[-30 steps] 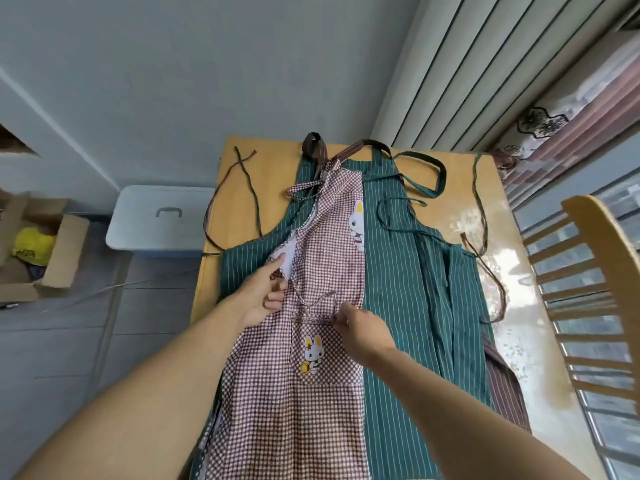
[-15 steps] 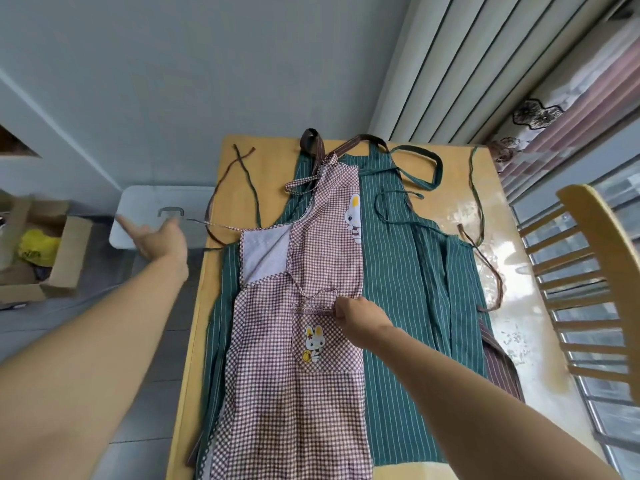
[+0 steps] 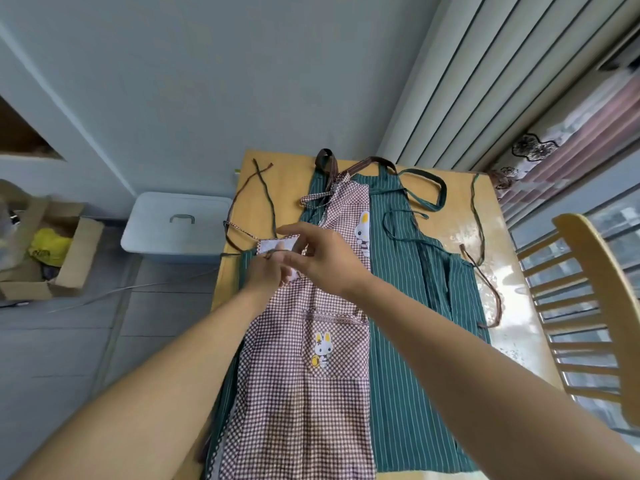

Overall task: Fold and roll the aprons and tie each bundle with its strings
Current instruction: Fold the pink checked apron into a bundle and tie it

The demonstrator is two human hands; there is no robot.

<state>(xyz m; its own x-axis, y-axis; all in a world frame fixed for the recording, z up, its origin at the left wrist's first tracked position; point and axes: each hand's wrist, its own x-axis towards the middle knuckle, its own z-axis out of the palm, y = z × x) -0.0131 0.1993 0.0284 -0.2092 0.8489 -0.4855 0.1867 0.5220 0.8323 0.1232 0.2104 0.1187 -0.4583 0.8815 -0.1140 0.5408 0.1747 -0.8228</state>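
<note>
Checked apron [image 3: 304,393] folded lengthwise on top of green striped apron [image 3: 415,306], both flat on wooden table [image 3: 512,265]. Left hand [image 3: 265,275] down at the turned-back white flap [image 3: 277,244], fingers seemingly pinched on a thin dark string; grip partly hidden, so cannot tell for certain. Right hand [image 3: 322,261] hovering just above and beside the left one, fingers spread and loose, clamped on nothing. Checked waist tie [image 3: 239,228] trailing away beyond the left hand toward the table edge.

Probably the step: gathering the side string and tucking the flap inward before rolling. Best done by drawing the tie in over the cloth so nothing dangles, then flattening the flap with the free right palm, edge matched to the long fold nearer the right hand. Worth keeping the green apron's straps beyond the right hand out of the roll. Light pull only; thin cord, easily snagged on the layer beneath.
</note>
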